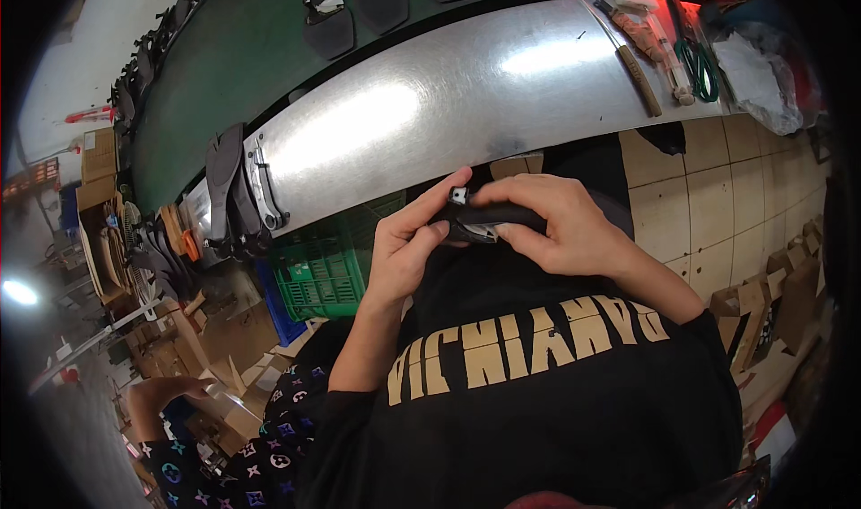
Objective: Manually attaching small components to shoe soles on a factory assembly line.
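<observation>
Close in front of my body, just off the near edge of the metal bench, both hands hold a dark piece of footwear, seemingly a black sandal [513, 215]. My left hand [402, 244] grips its left end between the thumb and outstretched fingers. Small whitish and silvery patches show there. From the other side my right hand [569, 222] pinches it, thumb below and fingers curled over the top. Much of the sandal is hidden by my fingers and blends into the black shirt.
The metal bench top [448, 96] runs before me, with a green conveyor belt [233, 69] carrying black soles beyond. Dark soles [229, 191] hang at its left end. Green-handled scissors [698, 68] and an awl-like tool [639, 80] lie right. A green crate [318, 271] stands below; another person's hand [184, 388] shows lower left.
</observation>
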The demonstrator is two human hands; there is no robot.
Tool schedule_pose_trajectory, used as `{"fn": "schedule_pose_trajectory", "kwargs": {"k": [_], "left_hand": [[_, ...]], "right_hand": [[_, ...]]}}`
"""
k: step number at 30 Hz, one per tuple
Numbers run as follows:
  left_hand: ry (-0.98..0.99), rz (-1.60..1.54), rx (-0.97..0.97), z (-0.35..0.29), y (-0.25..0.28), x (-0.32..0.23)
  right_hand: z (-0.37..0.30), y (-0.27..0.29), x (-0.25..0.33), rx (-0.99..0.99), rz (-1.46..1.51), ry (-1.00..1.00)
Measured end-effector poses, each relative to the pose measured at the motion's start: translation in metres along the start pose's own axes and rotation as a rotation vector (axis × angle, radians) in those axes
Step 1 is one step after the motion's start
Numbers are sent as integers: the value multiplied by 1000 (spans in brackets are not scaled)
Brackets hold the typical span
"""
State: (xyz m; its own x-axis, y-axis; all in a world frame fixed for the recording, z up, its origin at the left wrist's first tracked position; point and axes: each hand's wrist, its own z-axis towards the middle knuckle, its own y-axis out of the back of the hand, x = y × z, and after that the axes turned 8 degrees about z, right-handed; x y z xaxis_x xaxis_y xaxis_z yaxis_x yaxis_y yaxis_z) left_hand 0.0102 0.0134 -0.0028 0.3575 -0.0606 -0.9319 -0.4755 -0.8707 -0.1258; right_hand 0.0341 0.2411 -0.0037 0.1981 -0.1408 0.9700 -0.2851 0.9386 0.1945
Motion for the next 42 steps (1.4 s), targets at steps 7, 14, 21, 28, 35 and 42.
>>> {"fn": "schedule_pose_trajectory", "kwargs": {"k": [7,14,21,28,35,42], "left_hand": [[37,17,-62,-1,-7,-4],[29,35,-111,2,-9,-1],[7,-10,-150,10,-7,12],[37,13,-175,13,-10,10],[226,-161,-100,16,3,5],[202,-252,-97,16,-4,-11]], "right_hand": [[1,-1,7,82,-157,-24],[4,3,3,165,-346,101],[5,6,-5,204,-67,-68],[-1,-6,-19,87,-18,-75],[-4,-16,-25,-23,-193,185],[-4,-11,-18,-53,-296,328]]}}
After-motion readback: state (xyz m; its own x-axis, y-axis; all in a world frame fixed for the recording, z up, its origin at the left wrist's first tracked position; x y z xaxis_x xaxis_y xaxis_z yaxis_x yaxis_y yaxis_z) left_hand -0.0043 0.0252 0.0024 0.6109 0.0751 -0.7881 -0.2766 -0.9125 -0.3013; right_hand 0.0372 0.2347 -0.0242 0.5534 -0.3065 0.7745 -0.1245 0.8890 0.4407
